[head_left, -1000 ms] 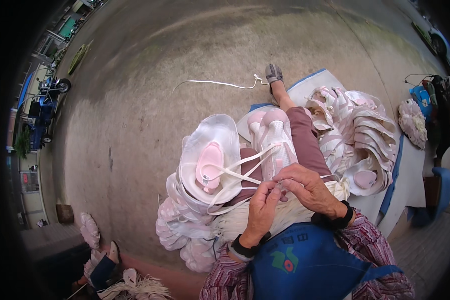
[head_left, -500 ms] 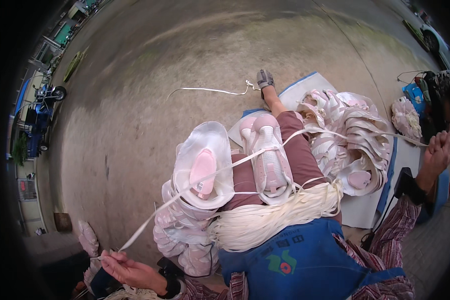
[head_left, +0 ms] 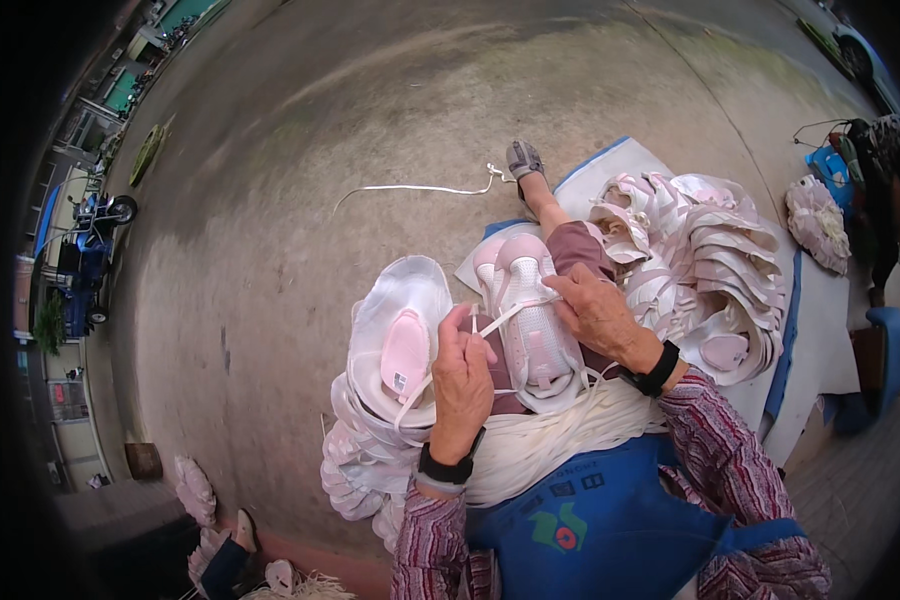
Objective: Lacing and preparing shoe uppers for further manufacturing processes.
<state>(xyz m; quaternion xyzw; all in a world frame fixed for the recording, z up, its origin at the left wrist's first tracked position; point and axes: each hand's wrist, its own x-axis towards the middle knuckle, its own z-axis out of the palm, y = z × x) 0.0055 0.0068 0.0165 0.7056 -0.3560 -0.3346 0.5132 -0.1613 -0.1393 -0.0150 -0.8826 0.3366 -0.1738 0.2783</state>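
A pink and white shoe upper [head_left: 536,325] lies across my lap, its rounded toe pointing away from me. My left hand [head_left: 462,378] is at its left side, thumb and fingers pinched on a flat white shoelace [head_left: 501,320]. Above the upper's right edge, my right hand [head_left: 598,315] pinches the same lace near the middle of the upper, fingers bent. The lace runs slanting over the upper between the hands; its ends are partly hidden. A thick bundle of cream laces [head_left: 530,460] rests on my lap over a blue apron [head_left: 580,520].
At left stands a stack of pink and white uppers [head_left: 410,290]. More uppers [head_left: 735,260] are piled at right on a pale sheet [head_left: 630,160]. A loose lace [head_left: 410,188] lies on the concrete floor beyond my foot. A blue chair [head_left: 892,365] is at far right.
Both hands have come in from far left and far right to the shoe upper. The lace, stretched wide before, now crosses the upper in a short span between them.
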